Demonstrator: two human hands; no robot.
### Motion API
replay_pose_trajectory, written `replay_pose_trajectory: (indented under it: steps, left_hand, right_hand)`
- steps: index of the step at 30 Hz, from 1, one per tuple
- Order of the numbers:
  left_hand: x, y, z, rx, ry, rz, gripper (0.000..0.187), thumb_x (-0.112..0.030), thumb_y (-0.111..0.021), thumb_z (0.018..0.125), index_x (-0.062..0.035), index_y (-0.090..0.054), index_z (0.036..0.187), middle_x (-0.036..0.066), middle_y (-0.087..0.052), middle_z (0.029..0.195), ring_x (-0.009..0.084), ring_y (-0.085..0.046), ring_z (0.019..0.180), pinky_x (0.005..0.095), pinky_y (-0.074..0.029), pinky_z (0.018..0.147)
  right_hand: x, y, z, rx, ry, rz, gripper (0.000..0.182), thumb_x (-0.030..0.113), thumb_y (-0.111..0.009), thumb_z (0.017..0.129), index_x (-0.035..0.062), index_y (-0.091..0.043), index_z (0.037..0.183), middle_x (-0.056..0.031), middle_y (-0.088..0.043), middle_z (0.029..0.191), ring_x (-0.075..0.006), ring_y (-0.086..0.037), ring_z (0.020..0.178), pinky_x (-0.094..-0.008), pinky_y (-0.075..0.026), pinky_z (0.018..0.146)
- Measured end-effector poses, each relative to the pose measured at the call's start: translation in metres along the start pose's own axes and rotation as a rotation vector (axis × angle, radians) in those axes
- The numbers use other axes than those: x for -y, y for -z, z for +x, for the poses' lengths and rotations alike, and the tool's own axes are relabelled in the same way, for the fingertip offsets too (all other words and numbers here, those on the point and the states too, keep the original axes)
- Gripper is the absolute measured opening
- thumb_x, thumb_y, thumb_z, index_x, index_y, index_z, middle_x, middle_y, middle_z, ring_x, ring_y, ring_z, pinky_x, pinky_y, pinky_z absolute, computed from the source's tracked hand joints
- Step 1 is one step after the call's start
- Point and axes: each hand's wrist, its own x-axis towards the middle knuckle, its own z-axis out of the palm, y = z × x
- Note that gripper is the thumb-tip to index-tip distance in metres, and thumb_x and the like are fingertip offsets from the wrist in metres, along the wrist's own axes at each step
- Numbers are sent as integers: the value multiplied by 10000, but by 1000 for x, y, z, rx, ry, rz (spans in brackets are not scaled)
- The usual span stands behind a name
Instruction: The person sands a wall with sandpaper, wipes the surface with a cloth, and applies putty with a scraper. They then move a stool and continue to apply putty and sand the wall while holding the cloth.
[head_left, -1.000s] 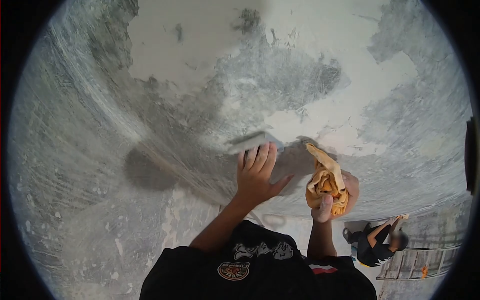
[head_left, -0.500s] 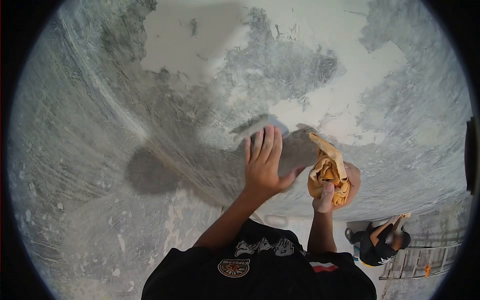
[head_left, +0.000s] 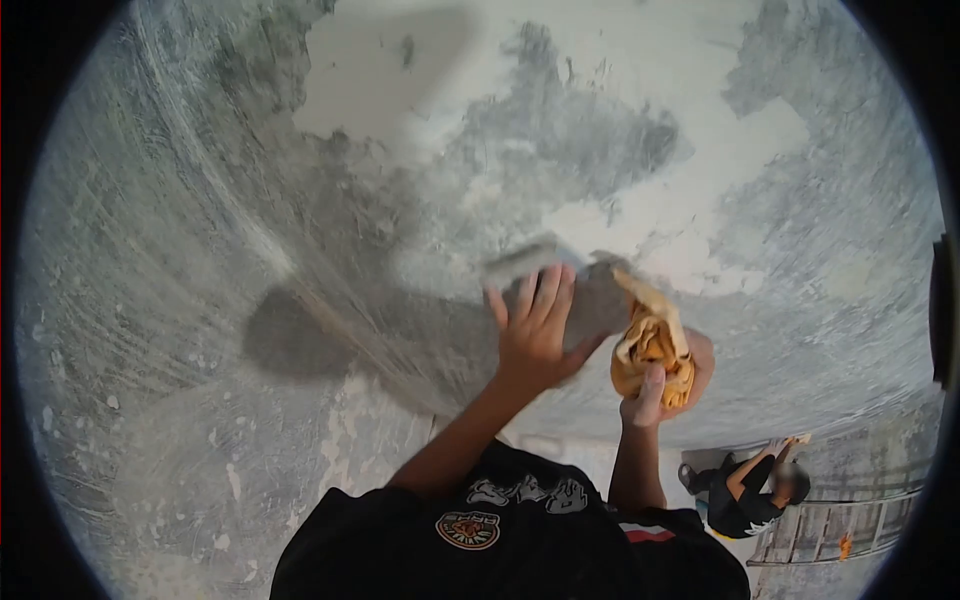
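Observation:
My left hand [head_left: 535,335] lies against the patchy wall, back toward me. Its fingers stretch over a flat, grey, straight-edged piece [head_left: 525,258] pressed to the surface, with the thumb held out to the side. Motion blur and the fingers hide exactly what the piece is. To the right, my right hand [head_left: 650,395] grips a bunched yellow-orange cloth [head_left: 655,345], thumb across its front and one loose end sticking up. Around both hands the grey wall [head_left: 440,230] carries pale patches [head_left: 640,210] and dark shadows.
At lower right, another person [head_left: 745,490] in dark clothes has raised hands at the wall. Beside that person lies a ladder [head_left: 830,530] with an orange item [head_left: 845,546] on it. A ridge or corner line [head_left: 230,205] runs down the left side.
My left hand and the grey piece have shifted slightly right and down. The cloth in my right hand sits slightly further left, and the whole view has moved a little.

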Motion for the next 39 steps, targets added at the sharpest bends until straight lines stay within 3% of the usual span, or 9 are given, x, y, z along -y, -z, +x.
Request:
replay_pose_trajectory:
  steps: [1, 8, 12, 16, 21, 26, 31, 35, 39]
  left_hand:
    - [-4, -8, -21, 118, 88, -28, 944, -643, -651, 872, 79, -486, 1457, 255, -425, 1553, 421, -281, 1499, 709, 84, 1155]
    - [8, 30, 35, 11, 36, 63, 925, -693, -595, 881, 73, -549, 1398, 251, -443, 1549, 425, -256, 1521, 753, 169, 1106]
    - [3, 0, -20, 30, 30, 49, 849, -625, -688, 841, 37, -602, 1366, 199, -505, 1518, 379, -333, 1491, 740, 192, 1103]
    - [12, 45, 33, -15, -37, 172, 854, -702, -628, 850, -2, -644, 1339, 151, -546, 1483, 344, -298, 1505, 800, 185, 1061]
    - [17, 23, 6, -2, -2, 103, 844, -661, -666, 844, -4, -621, 1373, 157, -505, 1531, 358, -250, 1531, 769, 221, 1059]
    - [19, 47, 45, -62, -37, 185, 846, -663, -654, 858, 5, -613, 1375, 154, -537, 1495, 379, -253, 1523, 798, 185, 1055]
    - [25, 9, -4, -53, 1, 148, 827, -588, -701, 851, 12, -583, 1408, 181, -453, 1571, 420, -150, 1558, 781, 208, 1053]
    - [17, 44, 43, -51, 0, 177, 759, -583, -668, 885, -11, -616, 1380, 181, -482, 1543, 430, -164, 1550, 801, 174, 1057]
    - [23, 15, 6, -91, -21, 121, 784, -568, -668, 889, -9, -571, 1429, 178, -420, 1595, 427, -134, 1559, 772, 220, 1050]
  right_hand:
    - [2, -2, 0, -2, 21, 18, 527, 400, -707, 916, -26, -545, 1182, -152, -557, 1088, -248, -557, 988, -382, -445, 889]
    - [-10, 1, 0, 71, 2, -69, 516, 395, -700, 916, -30, -557, 1170, -177, -578, 1060, -266, -561, 962, -395, -456, 871]
    - [-10, -4, -3, 68, 10, -18, 520, 404, -696, 917, -31, -553, 1164, -184, -576, 1062, -266, -563, 950, -395, -461, 862]
    - [-7, -7, -1, 86, 17, -2, 528, 411, -689, 918, -32, -538, 1164, -192, -574, 1072, -271, -566, 949, -396, -465, 863]
    - [-6, -8, 3, 68, 43, -29, 525, 410, -687, 918, -29, -538, 1166, -190, -572, 1069, -270, -571, 959, -397, -469, 858]
    - [-8, -5, -2, 42, 17, -56, 531, 431, -684, 925, -19, -548, 1170, -183, -585, 1070, -269, -566, 984, -393, -458, 877]
    - [0, -2, -9, 35, 5, -33, 526, 420, -695, 924, -19, -546, 1174, -175, -580, 1068, -263, -565, 979, -390, -456, 880]
    - [4, 1, -19, 75, -102, 12, 513, 386, -702, 915, -17, -536, 1185, -168, -569, 1077, -256, -555, 986, -391, -450, 890]
    - [4, 1, -25, 70, -103, 57, 514, 379, -703, 913, -13, -528, 1196, -162, -562, 1089, -245, -544, 998, -387, -443, 890]
